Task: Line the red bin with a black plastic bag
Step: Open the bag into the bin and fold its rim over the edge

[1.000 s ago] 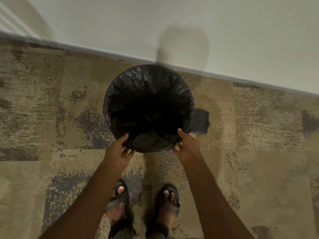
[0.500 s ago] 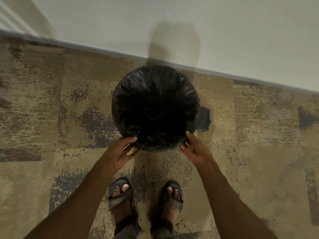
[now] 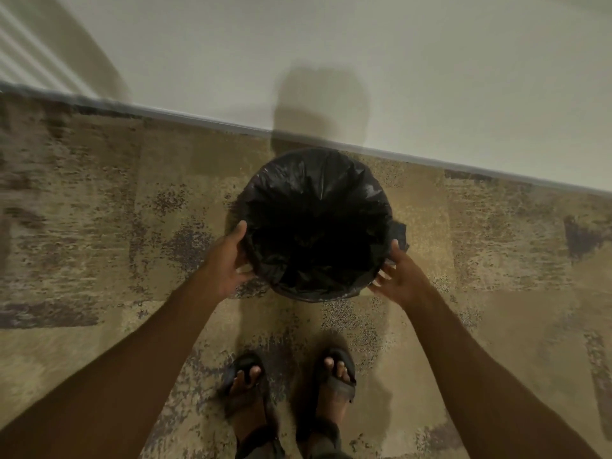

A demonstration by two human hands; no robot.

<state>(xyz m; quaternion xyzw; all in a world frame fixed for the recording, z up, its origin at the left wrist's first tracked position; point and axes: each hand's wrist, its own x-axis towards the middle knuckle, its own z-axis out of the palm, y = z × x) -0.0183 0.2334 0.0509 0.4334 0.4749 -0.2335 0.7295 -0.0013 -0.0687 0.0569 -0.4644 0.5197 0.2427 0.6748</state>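
Observation:
A round bin stands on the carpet close to the wall, wholly covered by a black plastic bag that lines its inside and folds over its rim; no red shows. My left hand presses against the bin's left side, thumb on the bag at the rim. On the right side, my right hand rests with its fingers spread against the bag. A flap of bag sticks out just above that hand.
The floor is patterned beige and grey carpet. A pale wall with a grey baseboard runs right behind the bin. My two sandalled feet stand just in front of it.
The bin has shifted away from me toward the wall. Both hands have slid from its near edge up to its left and right sides.

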